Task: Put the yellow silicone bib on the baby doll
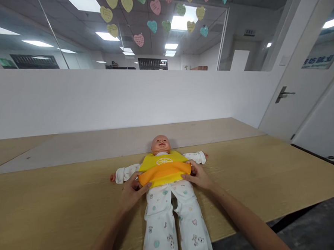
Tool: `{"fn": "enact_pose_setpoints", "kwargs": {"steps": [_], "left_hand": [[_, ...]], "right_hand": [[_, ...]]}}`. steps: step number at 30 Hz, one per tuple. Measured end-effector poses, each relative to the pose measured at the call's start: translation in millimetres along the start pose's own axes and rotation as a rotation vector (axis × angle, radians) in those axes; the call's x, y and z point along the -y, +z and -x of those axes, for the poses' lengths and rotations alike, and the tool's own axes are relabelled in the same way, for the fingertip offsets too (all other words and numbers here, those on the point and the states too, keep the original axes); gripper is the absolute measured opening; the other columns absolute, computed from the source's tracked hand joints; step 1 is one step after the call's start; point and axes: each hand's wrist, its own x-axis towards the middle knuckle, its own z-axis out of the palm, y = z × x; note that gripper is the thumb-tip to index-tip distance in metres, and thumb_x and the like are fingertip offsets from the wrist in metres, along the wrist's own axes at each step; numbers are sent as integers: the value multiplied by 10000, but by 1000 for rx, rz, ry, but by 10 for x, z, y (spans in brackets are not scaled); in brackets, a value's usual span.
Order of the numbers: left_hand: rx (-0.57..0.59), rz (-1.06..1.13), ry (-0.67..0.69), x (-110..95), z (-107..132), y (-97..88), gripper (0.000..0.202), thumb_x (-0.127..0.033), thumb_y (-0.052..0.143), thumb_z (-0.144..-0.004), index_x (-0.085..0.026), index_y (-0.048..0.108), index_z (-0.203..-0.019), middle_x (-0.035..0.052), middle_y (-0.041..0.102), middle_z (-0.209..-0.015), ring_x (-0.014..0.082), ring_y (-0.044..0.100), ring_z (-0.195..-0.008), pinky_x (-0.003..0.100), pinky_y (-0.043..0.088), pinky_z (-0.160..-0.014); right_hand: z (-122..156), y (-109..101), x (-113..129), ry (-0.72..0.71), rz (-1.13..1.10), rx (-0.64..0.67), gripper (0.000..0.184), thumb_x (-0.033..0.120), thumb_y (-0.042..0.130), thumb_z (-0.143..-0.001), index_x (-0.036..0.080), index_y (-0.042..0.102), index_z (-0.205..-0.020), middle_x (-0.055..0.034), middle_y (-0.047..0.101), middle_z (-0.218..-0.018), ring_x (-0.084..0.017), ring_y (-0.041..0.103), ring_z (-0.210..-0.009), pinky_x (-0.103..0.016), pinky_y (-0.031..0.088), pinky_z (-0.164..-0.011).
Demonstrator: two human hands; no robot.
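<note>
A baby doll (163, 199) lies on its back on a light wood table (61, 194), its head at the far side. It wears a white printed sleepsuit (161, 229) under a yellow and orange bib (164, 169) with a citrus-slice motif. My left hand (134, 191) grips the bib's lower hem at the doll's right side. My right hand (195, 174) pinches the opposite end of that hem, fingers partly tucked under the cloth.
A white partition wall (98, 102) stands behind the table, with a paler board (123, 142) lying along the far side. A white door with a metal handle (283, 94) is at the right. Paper hearts (155, 7) hang beyond the partition. Dark floor (315, 225) shows past the table's near right edge.
</note>
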Motion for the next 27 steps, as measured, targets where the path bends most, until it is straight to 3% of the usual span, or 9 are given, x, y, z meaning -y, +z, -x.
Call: {"fn": "enact_pose_setpoints", "kwargs": {"steps": [3,7,11,16,18,21,23,27], "left_hand": [[43,28,7,31,15,-10,537,-583,651,-716,-176,524,-1042,-96,412,-460,98,349,-433,217,227,-449],[110,130,-7,127,24,-49,602,-643,430,-864,-154,501,-1207,-57,461,-454,119,379,-409,232,266,-426],[24,144,1,192,1,-110,704,-671,308,-896,-118,490,-1293,-63,408,-413,123,329,-366,241,252,-392],[-84,113,-38,188,-40,-133,707,-690,318,-887,-130,529,-1264,-62,415,-424,124,355,-362,231,263,-373],[-47,138,-37,175,-39,-105,669,-679,368,-879,-138,547,-1229,-41,483,-452,134,432,-391,229,317,-391],[40,152,-3,161,-21,-53,580,-656,440,-865,-137,633,-1037,3,565,-502,140,511,-456,237,400,-455],[53,188,14,166,-9,-33,547,-647,462,-860,-138,647,-936,14,580,-517,136,512,-463,242,411,-470],[91,250,-1,185,1,-51,535,-642,444,-871,-147,636,-928,4,559,-493,133,478,-430,240,368,-439]], "right_hand": [[13,-11,-1,16,-47,28,535,488,749,-723,220,480,-1100,-16,546,-902,-118,502,-718,-213,388,-579],[35,-73,-29,42,-44,123,600,543,669,-791,233,423,-1242,1,547,-821,-104,496,-628,-215,385,-531],[34,-182,-61,93,-2,142,681,682,466,-856,240,328,-1355,44,528,-637,-112,494,-509,-228,397,-487],[0,-246,-123,118,97,-42,531,685,421,-869,219,469,-1119,45,518,-545,-120,489,-460,-228,387,-454],[-4,-221,-123,148,79,-20,507,683,445,-854,226,460,-1072,42,549,-570,-121,508,-456,-230,396,-448],[-9,-169,-62,209,18,-4,529,674,469,-834,235,425,-1126,50,565,-568,-125,522,-433,-214,353,-415],[-16,-157,1,217,-28,-56,557,654,526,-798,231,416,-1143,64,546,-534,-123,517,-419,-203,326,-408],[-18,-169,75,212,-69,-115,562,637,605,-726,210,457,-1060,72,516,-502,-112,488,-403,-199,314,-412]]}}
